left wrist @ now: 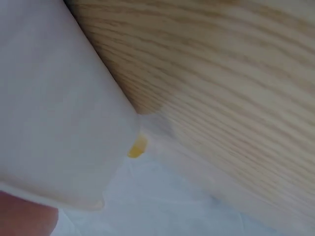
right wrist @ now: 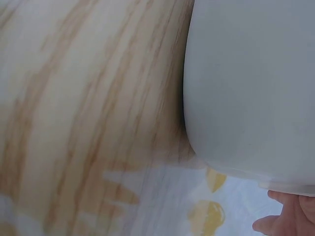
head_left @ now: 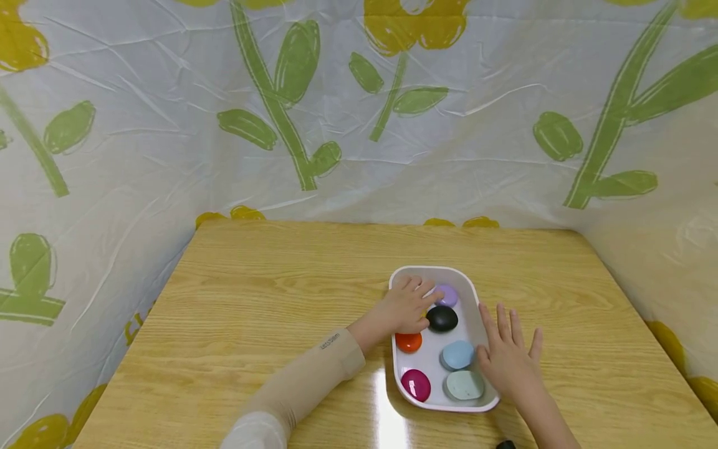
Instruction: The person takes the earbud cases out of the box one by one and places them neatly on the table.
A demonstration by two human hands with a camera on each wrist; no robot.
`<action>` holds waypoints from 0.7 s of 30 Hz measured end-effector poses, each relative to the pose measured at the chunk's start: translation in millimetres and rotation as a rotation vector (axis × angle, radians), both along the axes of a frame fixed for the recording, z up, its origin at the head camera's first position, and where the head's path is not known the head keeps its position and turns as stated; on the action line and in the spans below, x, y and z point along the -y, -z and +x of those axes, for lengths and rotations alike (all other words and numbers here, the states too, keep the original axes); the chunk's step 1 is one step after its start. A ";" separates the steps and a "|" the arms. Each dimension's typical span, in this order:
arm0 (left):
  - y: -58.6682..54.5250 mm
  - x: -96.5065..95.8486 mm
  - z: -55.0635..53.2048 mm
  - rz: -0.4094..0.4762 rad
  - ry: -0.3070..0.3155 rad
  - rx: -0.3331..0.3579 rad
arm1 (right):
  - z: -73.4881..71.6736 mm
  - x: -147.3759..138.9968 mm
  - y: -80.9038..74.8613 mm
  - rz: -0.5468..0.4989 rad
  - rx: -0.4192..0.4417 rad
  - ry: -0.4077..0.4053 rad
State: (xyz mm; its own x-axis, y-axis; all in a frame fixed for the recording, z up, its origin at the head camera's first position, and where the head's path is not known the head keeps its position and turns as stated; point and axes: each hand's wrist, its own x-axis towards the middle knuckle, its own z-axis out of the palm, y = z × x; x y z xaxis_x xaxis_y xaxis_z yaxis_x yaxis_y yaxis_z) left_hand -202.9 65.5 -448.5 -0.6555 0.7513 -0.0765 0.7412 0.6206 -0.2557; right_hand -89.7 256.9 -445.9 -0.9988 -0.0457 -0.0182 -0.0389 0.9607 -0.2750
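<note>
A white tray on the table holds smooth, rounded, pebble-like pieces. My left hand reaches over its left wall, fingertips at the purple piece and thumb beside the black piece. A yellow piece is mostly hidden beneath this hand; whether it is gripped cannot be told. Nearer me lie an orange piece, a magenta one, a light blue one and a pale green one. My right hand lies along the tray's right wall, fingers straight and spread.
The tray stands right of centre on a wooden table. A flower-printed white sheet hangs behind and at both sides. By the near edge, a small black object is partly cut off. Both wrist views mostly show the tray's outer wall.
</note>
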 end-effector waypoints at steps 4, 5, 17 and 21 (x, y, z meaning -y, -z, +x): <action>2.0 -9.3 -0.5 -0.121 -0.066 0.076 | -0.2 0.3 -0.8 -0.008 0.006 0.000; 3.2 -11.4 -0.4 -0.143 -0.079 0.082 | -0.1 0.4 -1.1 -0.010 0.009 0.001; 2.2 -20.8 5.6 -0.222 -0.153 0.093 | 0.6 1.0 -2.7 -0.028 0.030 0.010; 0.5 -21.6 7.1 -0.226 -0.172 0.102 | 0.5 0.8 -2.7 -0.031 0.033 0.012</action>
